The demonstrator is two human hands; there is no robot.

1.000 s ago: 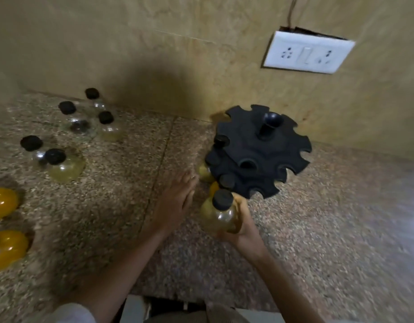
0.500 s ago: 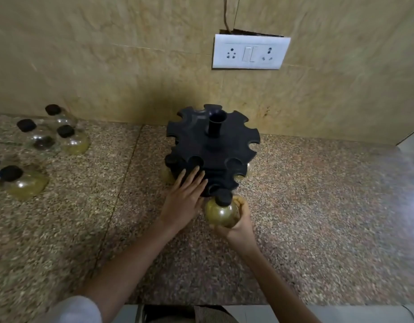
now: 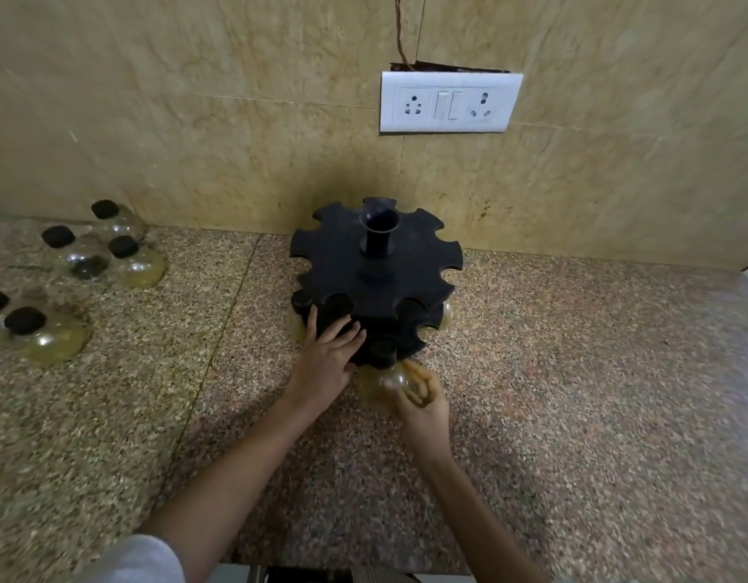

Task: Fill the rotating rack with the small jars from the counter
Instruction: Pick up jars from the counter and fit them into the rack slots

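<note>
The black rotating rack (image 3: 376,271) stands on the speckled counter against the wall, its notched discs stacked around a central tube. My left hand (image 3: 328,363) rests flat with spread fingers on the rack's lower front edge. My right hand (image 3: 420,399) grips a small clear jar (image 3: 378,382) with yellowish contents; its black cap sits in a front notch of the lower disc. Other jars hang in the lower disc at the left (image 3: 298,307) and right (image 3: 447,315), mostly hidden. Loose black-capped jars stand at the left, one group near the wall (image 3: 132,260) and one nearer (image 3: 48,340).
A white socket and switch plate (image 3: 450,103) is on the tiled wall above the rack. The counter's front edge (image 3: 342,568) runs along the bottom of the view. Bare counter (image 3: 595,393) stretches to the right of the rack.
My view has swung to centre on the rack. My right hand has brought the jar from in front of the rack into a front notch. My left hand has moved from the counter onto the rack's edge.
</note>
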